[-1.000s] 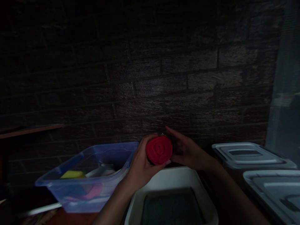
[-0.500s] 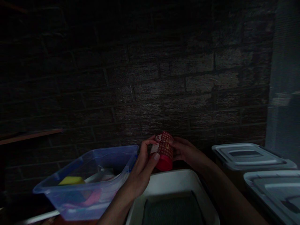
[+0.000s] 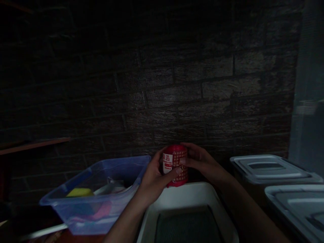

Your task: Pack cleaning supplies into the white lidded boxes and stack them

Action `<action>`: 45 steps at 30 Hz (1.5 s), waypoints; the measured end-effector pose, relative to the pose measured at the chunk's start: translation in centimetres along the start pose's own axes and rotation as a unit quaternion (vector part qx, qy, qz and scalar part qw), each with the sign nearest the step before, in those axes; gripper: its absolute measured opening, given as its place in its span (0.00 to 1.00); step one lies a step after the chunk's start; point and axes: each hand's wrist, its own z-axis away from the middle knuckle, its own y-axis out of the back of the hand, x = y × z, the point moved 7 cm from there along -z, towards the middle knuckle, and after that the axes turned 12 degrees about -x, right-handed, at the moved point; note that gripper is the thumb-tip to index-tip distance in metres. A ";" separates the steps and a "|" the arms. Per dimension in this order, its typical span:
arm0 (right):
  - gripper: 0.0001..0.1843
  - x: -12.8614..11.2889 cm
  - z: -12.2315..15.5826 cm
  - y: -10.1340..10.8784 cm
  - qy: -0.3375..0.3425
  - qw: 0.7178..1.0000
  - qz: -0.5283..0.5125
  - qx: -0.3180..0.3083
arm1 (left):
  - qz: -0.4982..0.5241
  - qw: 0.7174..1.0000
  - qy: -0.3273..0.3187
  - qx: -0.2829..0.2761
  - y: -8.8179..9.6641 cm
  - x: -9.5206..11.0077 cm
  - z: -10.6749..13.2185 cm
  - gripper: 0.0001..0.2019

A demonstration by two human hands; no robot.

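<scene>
A red cylindrical canister [image 3: 180, 168] with a gold pattern and a white label stands nearly upright between my hands, above the far rim of a white tub [image 3: 182, 192]. My left hand [image 3: 158, 177] wraps its left side, the thumb lying across the front near the bottom. From the right, my right hand [image 3: 198, 160] grips it, with fingers over the top edge and on the front. A dark green block or cloth [image 3: 187, 226] lies in the tub below; I cannot tell which.
To the left stands a translucent blue bin [image 3: 93, 216] holding a yellow item [image 3: 80, 192] and other things. Two clear-lidded containers, a far one [image 3: 268, 166] and a near one [image 3: 298, 202], are at the right. A dark brick wall [image 3: 164, 84] rises behind. A shelf edge [image 3: 35, 145] juts in from the left.
The canister has turned from tilted, with its plain red end toward me, to nearly upright with the label facing me. My right fingers have moved onto its top and front.
</scene>
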 end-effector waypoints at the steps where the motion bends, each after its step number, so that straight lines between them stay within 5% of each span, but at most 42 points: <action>1: 0.35 0.0 0.0 -0.1 -0.003 1.000 0.002 0.000 | -0.017 1.000 0.002 -0.002 0.0 0.0 -0.1 0.33; 9: 0.41 0.1 -0.2 -0.4 -0.014 1.000 0.015 0.001 | -0.109 0.994 -0.002 0.004 -0.2 0.7 0.1 0.29; 21: 0.38 0.2 -0.2 -0.3 -0.011 1.000 0.015 0.003 | -0.112 0.994 -0.013 0.008 -0.3 0.9 0.1 0.34; 27: 0.33 -0.1 0.1 0.3 -0.014 0.999 0.027 0.036 | -0.034 0.999 0.028 -0.002 -0.1 0.5 0.3 0.25; 39: 0.30 0.9 0.5 1.3 -0.024 0.998 0.034 0.036 | 0.093 0.991 0.090 -0.042 -0.9 -0.4 0.3 0.27; 45: 0.32 1.0 0.5 1.1 -0.021 0.999 0.012 0.022 | 0.094 0.992 0.082 -0.008 -0.5 -0.5 0.3 0.26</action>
